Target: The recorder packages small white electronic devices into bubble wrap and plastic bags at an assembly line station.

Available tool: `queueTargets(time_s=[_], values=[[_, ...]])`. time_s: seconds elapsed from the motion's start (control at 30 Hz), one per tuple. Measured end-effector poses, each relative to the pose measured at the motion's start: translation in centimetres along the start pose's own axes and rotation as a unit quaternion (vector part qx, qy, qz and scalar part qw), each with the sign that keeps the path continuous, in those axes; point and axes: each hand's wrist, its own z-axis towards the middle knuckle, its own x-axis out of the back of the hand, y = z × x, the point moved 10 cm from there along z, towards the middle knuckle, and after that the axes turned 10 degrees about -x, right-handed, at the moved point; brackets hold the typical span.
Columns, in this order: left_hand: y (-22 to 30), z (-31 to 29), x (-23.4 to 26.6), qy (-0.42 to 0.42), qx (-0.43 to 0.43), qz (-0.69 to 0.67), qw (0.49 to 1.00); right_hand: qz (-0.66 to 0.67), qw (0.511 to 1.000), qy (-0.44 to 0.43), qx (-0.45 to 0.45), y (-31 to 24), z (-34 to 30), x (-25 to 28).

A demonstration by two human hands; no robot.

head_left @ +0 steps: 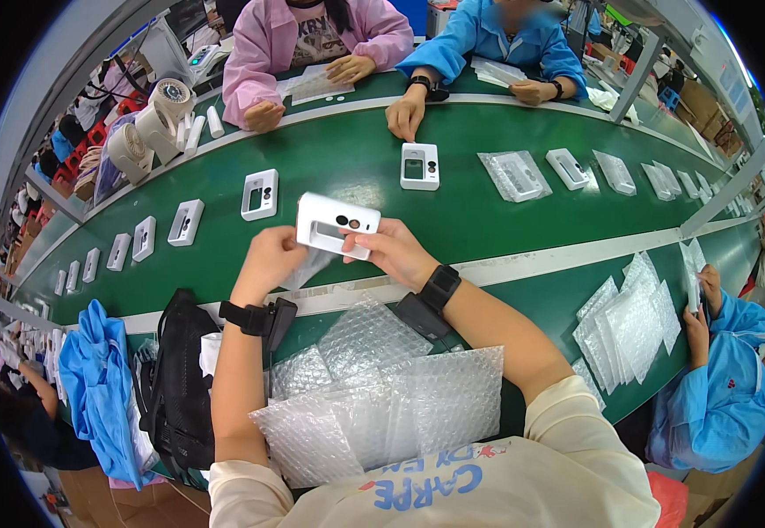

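My right hand (393,253) grips a white rectangular plastic housing (325,208) with a long window and dark round holes, raised and tilted over the near edge of the green belt. At the housing's left end, my left hand (270,260) is closed on a clear plastic bag (307,270), which hangs below the housing. The hand and housing partly hide the bag. Below my wrists, several bubble-wrap bags (444,396) lie in a loose pile against my shirt. Similar housings, including one (260,194) to the left and another (419,167) ahead, rest on the belt.
Across the belt, a co-worker's hand (407,114) touches the housing ahead. Bagged housings (514,176) lie to the right. A black bag (180,378) and blue garment (96,378) sit at left. Bubble bags (629,326) are stacked near a co-worker on the right.
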Motion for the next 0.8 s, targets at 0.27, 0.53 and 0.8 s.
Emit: queueTargets(time_s=[0.27,0.53,0.8], values=[[-1.4,0.5,2.4,0.156,0.035,-0.216,0.963,-0.119,0.992,0.024,-0.04,0.9,0.6,0.6],[9.1,-1.2,1.0,0.154,-0.235,0.11,0.953,0.001,0.993,0.079,-0.085,1.0,0.4,1.0],[14.1,-2.4,0.3,0.138,-0.302,0.097,0.938,-0.216,0.973,0.068,-0.055,2.4,1.0,2.5]])
